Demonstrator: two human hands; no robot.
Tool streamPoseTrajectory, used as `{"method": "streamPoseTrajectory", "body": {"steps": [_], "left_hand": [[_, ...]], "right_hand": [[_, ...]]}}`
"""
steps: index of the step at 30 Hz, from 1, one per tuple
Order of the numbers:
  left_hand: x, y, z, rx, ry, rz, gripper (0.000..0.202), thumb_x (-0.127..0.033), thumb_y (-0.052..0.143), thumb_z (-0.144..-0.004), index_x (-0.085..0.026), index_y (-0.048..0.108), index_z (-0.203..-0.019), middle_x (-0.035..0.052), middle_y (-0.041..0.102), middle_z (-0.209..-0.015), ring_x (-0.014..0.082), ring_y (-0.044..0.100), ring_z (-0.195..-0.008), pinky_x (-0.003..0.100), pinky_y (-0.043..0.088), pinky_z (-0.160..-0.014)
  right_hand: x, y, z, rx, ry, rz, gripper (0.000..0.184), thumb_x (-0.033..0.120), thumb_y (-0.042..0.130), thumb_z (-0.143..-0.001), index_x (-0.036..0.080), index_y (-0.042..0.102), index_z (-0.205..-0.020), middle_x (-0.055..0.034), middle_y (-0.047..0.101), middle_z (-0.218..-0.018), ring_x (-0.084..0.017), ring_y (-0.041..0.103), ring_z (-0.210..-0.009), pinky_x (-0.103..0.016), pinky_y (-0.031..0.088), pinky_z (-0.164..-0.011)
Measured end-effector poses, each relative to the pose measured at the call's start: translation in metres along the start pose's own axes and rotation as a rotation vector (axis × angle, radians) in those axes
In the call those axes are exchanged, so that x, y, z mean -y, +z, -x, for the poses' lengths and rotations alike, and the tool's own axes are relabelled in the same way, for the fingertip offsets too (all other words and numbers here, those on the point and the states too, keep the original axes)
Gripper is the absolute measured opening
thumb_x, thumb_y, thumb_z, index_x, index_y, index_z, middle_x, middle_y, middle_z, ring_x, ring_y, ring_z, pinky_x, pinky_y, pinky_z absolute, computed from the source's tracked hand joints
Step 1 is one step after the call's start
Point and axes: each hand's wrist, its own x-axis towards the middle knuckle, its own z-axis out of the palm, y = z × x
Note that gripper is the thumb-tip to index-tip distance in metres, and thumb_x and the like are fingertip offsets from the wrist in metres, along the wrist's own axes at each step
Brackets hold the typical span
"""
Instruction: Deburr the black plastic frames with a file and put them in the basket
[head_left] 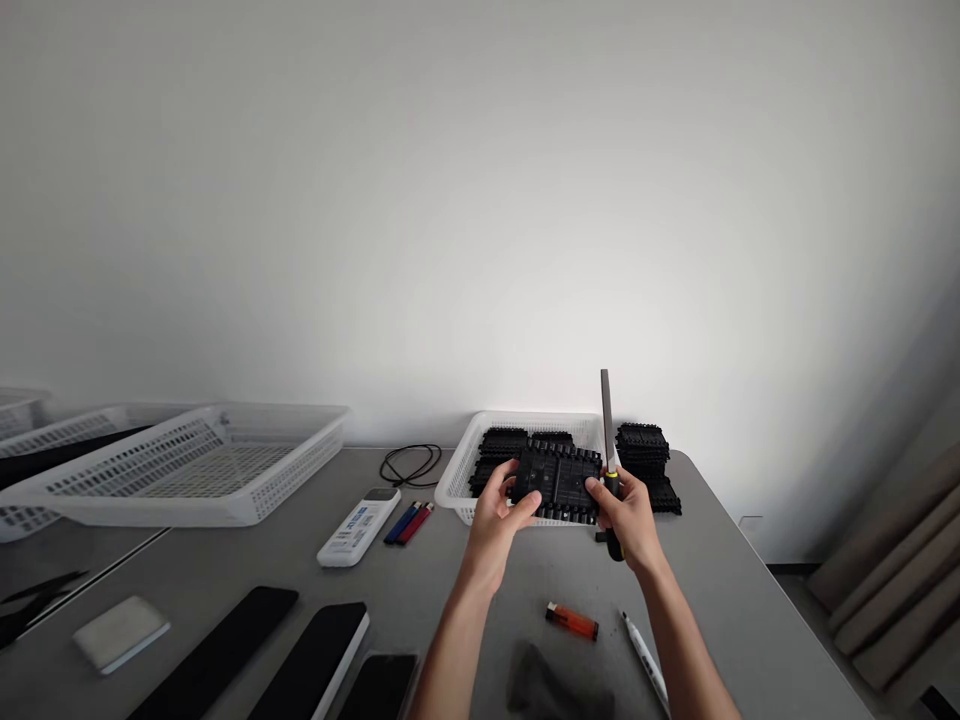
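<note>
Both my hands hold up a flat black plastic part (556, 482) with ribbed edges, above the grey table. My left hand (501, 510) grips its left edge. My right hand (628, 515) grips its right edge and also clasps a screwdriver (607, 420) with a black and yellow handle, its metal shaft pointing straight up. Just behind the part stands a white basket (480, 440) with several more black parts inside. A stack of the same black parts (646, 455) sits to the right of the basket.
An orange lighter (571, 621), a white marker (645, 660) and a dark cloth (551, 685) lie near my forearms. A white remote (358, 526), pens (409, 522), a black cable (410, 463), an empty white basket (187, 465), dark flat devices (217, 655) and a white pad (120, 632) lie leftward.
</note>
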Motion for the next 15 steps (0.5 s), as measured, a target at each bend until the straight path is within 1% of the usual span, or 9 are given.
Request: {"method": "streamPoseTrajectory", "body": {"steps": [2,4,6,8,10,11,13,15], "left_hand": [[0.001,-0.003,-0.002,-0.006,0.002,-0.067,0.056,-0.045,0.075,-0.07,-0.022,0.061,-0.119,0.0111,0.068,-0.114,0.0272,0.065,-0.101,0.032,0.053,-0.073],[0.002,-0.005,-0.004,-0.005,0.021,-0.152,0.049,-0.048,0.073,-0.071,-0.019,0.068,-0.11,0.0121,0.071,-0.109,0.0288,0.065,-0.102,0.032,0.052,-0.074],[0.002,-0.007,-0.005,0.016,0.024,-0.231,0.044,-0.048,0.072,-0.072,-0.017,0.071,-0.104,0.0126,0.074,-0.102,0.0293,0.066,-0.1,0.032,0.052,-0.077],[0.001,-0.008,-0.006,0.064,-0.006,-0.258,0.046,-0.047,0.072,-0.072,-0.016,0.07,-0.107,0.0124,0.075,-0.1,0.0289,0.068,-0.096,0.033,0.052,-0.078],[0.001,-0.008,-0.007,0.112,-0.051,-0.239,0.052,-0.045,0.073,-0.071,-0.017,0.067,-0.115,0.0121,0.075,-0.101,0.0282,0.069,-0.093,0.034,0.052,-0.077],[0.002,-0.007,-0.007,0.121,-0.073,-0.229,0.054,-0.044,0.073,-0.071,-0.016,0.065,-0.117,0.0121,0.075,-0.101,0.0279,0.069,-0.092,0.033,0.052,-0.076],[0.004,-0.006,-0.008,0.103,-0.109,-0.235,0.055,-0.043,0.072,-0.071,-0.016,0.064,-0.118,0.0121,0.075,-0.099,0.0275,0.069,-0.089,0.031,0.051,-0.071],[0.007,-0.005,-0.008,0.058,-0.129,-0.248,0.054,-0.042,0.071,-0.071,-0.015,0.063,-0.117,0.0117,0.075,-0.097,0.0272,0.069,-0.087,0.029,0.048,-0.065]], "right_hand": [[-0.003,-0.004,-0.002,0.005,-0.02,0.032,0.042,0.054,0.073,-0.073,0.02,0.05,-0.08,0.0113,0.034,-0.048,-0.006,0.03,-0.038,-0.021,0.027,-0.038],[-0.006,-0.008,-0.004,0.017,-0.032,0.075,0.041,0.055,0.071,-0.075,0.02,0.05,-0.081,0.0105,0.035,-0.049,-0.007,0.03,-0.039,-0.022,0.027,-0.039],[-0.008,-0.013,-0.005,0.024,-0.039,0.135,0.04,0.055,0.069,-0.076,0.019,0.051,-0.082,0.0094,0.036,-0.052,-0.008,0.031,-0.042,-0.022,0.027,-0.04],[-0.01,-0.017,-0.005,0.018,-0.052,0.222,0.04,0.056,0.068,-0.077,0.019,0.052,-0.081,0.0077,0.037,-0.055,-0.008,0.032,-0.046,-0.022,0.028,-0.043],[-0.01,-0.019,-0.005,0.008,-0.086,0.319,0.039,0.056,0.066,-0.078,0.018,0.054,-0.078,0.0054,0.041,-0.059,-0.01,0.035,-0.052,-0.023,0.03,-0.047],[-0.011,-0.02,-0.005,0.002,-0.097,0.348,0.039,0.056,0.065,-0.079,0.018,0.055,-0.079,0.0045,0.042,-0.06,-0.01,0.036,-0.054,-0.023,0.03,-0.048],[-0.01,-0.021,-0.004,-0.015,-0.1,0.346,0.039,0.057,0.058,-0.084,0.019,0.057,-0.091,0.0046,0.043,-0.06,-0.011,0.036,-0.054,-0.023,0.031,-0.048],[-0.008,-0.023,-0.003,-0.056,-0.104,0.302,0.041,0.058,0.048,-0.09,0.02,0.054,-0.102,0.006,0.041,-0.058,-0.012,0.034,-0.05,-0.023,0.03,-0.046]]}}
